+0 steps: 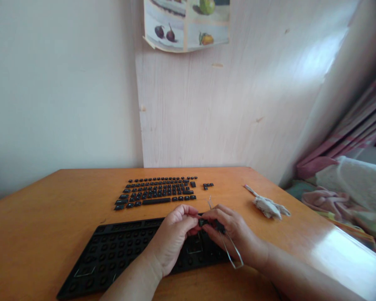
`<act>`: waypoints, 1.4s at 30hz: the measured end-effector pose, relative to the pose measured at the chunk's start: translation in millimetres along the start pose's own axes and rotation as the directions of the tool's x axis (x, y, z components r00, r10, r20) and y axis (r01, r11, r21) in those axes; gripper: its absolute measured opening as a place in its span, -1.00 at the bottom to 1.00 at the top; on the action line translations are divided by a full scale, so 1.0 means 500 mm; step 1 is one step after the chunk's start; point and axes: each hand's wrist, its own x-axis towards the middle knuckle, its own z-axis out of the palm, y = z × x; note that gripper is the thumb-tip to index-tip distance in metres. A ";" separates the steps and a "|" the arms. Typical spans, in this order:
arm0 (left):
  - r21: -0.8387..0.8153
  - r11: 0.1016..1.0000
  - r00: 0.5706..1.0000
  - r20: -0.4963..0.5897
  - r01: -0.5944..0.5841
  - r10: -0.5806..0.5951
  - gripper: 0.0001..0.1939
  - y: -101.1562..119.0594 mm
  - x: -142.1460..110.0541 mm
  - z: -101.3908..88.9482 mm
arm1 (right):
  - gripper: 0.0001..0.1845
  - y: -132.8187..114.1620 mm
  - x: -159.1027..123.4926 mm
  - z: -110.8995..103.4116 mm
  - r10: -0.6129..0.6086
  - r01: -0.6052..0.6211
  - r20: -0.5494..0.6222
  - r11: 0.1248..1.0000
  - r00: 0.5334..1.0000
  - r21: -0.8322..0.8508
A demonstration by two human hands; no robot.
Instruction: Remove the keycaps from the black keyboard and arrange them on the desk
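Observation:
My left hand [177,234] is closed, its thumb and fingertips meeting those of my right hand over the keyboard. Between them is a small black keycap [201,222], partly hidden by the fingers. My right hand [232,230] is closed around a wire keycap puller [236,256], whose wire loop sticks out below the palm and whose thin wires show above the knuckles. Its dark middle is mostly covered. Under both hands lies a black keyboard base [122,246] stripped of its keycaps, with round key posts and a few wire stabilizers showing.
Behind the keyboard, loose black keycaps [156,201] lie in rows on the wooden table [34,225], with a small group of keycaps [206,185] to their right. A whitish cloth brush [268,207] lies at the right. Bedding [326,196] is beyond the table's right edge.

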 end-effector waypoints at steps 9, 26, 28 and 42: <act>0.071 0.997 0.999 -0.003 -0.033 0.033 -0.73 -0.004 0.003 0.002 | -0.76 -0.001 -0.001 -0.001 0.006 -0.005 0.034 1.000 0.999 -0.026; 0.293 0.950 0.972 -0.170 -0.105 0.160 -0.74 0.005 0.006 -0.005 | -0.76 0.276 0.098 -0.022 0.321 -0.314 -0.043 0.878 0.946 -0.360; 0.306 0.946 0.970 -0.178 -0.107 0.168 -0.75 0.006 0.005 -0.006 | -0.76 0.298 0.104 -0.011 0.338 -0.331 -0.050 0.866 0.940 -0.376; 0.381 0.921 0.974 -0.164 -0.084 0.157 -0.74 -0.006 0.010 -0.011 | -0.72 0.329 0.114 0.021 0.384 -0.348 -0.006 0.828 0.923 -0.440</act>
